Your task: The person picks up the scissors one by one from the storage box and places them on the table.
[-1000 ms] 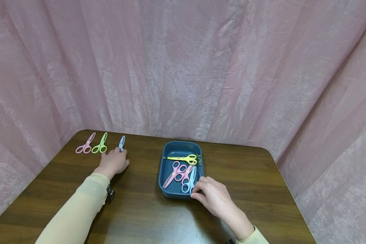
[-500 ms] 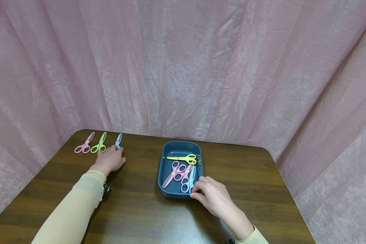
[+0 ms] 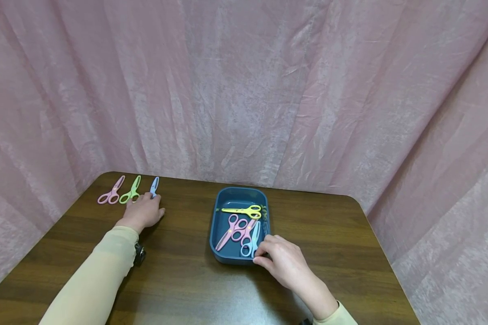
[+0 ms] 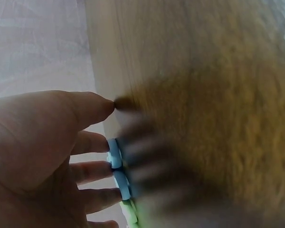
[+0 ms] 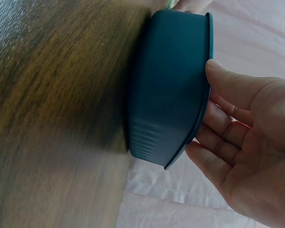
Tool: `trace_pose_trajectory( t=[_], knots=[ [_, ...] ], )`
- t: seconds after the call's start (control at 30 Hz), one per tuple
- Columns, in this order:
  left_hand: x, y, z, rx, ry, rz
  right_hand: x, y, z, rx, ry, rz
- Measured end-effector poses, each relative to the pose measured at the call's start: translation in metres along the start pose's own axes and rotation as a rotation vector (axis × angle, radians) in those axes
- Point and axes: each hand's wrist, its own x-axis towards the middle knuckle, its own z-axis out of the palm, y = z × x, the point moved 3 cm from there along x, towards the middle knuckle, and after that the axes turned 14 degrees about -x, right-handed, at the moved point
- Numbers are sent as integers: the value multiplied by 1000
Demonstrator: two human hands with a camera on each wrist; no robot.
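My left hand (image 3: 141, 213) rests its fingertips on a pair of blue scissors (image 3: 154, 186), pressing them to the table. In the left wrist view the fingertips (image 4: 104, 197) touch the blue handles (image 4: 121, 183), thumb apart. Beside them lie green scissors (image 3: 132, 192) and pink scissors (image 3: 112, 192), blades pointing away. My right hand (image 3: 282, 262) grips the near right corner of a dark blue box (image 3: 212, 230), thumb and fingers at its rim. Inside the box are yellow scissors (image 3: 244, 211), two pink pairs, one of them the left pink scissors (image 3: 230, 232), and light blue scissors (image 3: 255, 237), partly behind my fingers.
The brown wooden table (image 3: 179, 271) has rounded far corners. A pink curtain (image 3: 236, 90) hangs behind it and along the sides. Wood surface lies between the scissors row and the box.
My left hand has slid the blue scissors left and slightly away, closer to the green pair. The right hand has stayed at the box corner.
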Motion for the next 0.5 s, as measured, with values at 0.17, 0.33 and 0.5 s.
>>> trace_pose_trajectory(
  t=[0.17, 0.33, 0.5],
  knots=[
    [0, 0, 0, 4, 4, 8, 0, 0, 0, -3, 1, 2],
    [1, -2, 1, 6, 1, 5, 0, 0, 0, -2, 0, 0],
    [2, -5, 3, 6, -1, -1, 0, 0, 0, 1, -6, 0]
  ],
)
